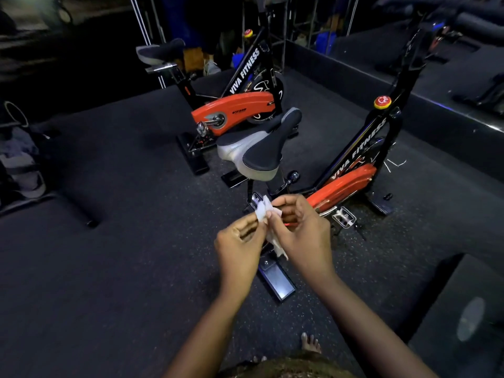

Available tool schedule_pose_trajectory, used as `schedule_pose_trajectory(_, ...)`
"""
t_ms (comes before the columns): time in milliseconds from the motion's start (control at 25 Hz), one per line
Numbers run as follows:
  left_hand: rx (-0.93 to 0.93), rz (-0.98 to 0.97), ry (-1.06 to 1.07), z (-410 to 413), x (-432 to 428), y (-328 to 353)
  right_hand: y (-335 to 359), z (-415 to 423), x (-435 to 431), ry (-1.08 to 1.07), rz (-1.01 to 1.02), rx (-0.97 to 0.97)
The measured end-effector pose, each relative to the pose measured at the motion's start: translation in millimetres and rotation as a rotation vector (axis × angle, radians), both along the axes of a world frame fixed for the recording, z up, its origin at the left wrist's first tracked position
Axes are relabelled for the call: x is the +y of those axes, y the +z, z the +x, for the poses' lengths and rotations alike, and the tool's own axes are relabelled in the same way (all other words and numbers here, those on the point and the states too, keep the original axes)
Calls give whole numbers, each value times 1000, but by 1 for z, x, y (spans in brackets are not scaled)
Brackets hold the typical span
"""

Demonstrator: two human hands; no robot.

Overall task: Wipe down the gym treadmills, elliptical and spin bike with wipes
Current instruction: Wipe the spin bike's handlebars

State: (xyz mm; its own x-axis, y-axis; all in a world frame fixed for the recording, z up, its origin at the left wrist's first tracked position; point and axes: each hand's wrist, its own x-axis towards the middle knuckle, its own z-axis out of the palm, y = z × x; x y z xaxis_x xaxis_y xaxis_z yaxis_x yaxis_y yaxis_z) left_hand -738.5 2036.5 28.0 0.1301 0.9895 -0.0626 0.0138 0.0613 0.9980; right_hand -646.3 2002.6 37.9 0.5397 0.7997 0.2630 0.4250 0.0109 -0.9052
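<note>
**Figure. Preparing the wipe at the spin bike.** A person is standing behind the nearer black-framed spin bike (pixel 357 156) with a glossy orange chain guard (pixel 343 186), both hands raised over its rear end. The left hand (pixel 240 241) is pinching one edge of a crumpled white wipe (pixel 265 211) between thumb and curled fingers. The right hand (pixel 302 227) is gripping the other side, its fingers curled round the sheet. The wipe is hanging between the two hands, above the bike's shiny black rear floor bar (pixel 278 282) and touching no part of the machine.

The step in hand appears to be opening out or refolding the wipe before it goes to the bike. Done well, the sheet is being spread flat and folded to a fresh face, so that a broad pad rather than a wad meets the surface. The black-and-grey padded saddle (pixel 261 151), just beyond the hands, is a sensible starting point. The metal pedal (pixel 344 216), probably dirtier, is better left until last. A second, matching spin bike (pixel 240 75) is standing farther back on the dark speckled rubber floor (pixel 122 214).
</note>
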Motion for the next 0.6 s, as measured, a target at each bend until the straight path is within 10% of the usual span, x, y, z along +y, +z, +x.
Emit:
schedule_pose_trajectory(160, -222, -186, -70, -7, 5, 0, 7, 6, -5, 263, -93, 369)
schedule_pose_trajectory(600, -180, -190, -123, -18, 27, 11, 10, 14, -5, 295, -272, 600)
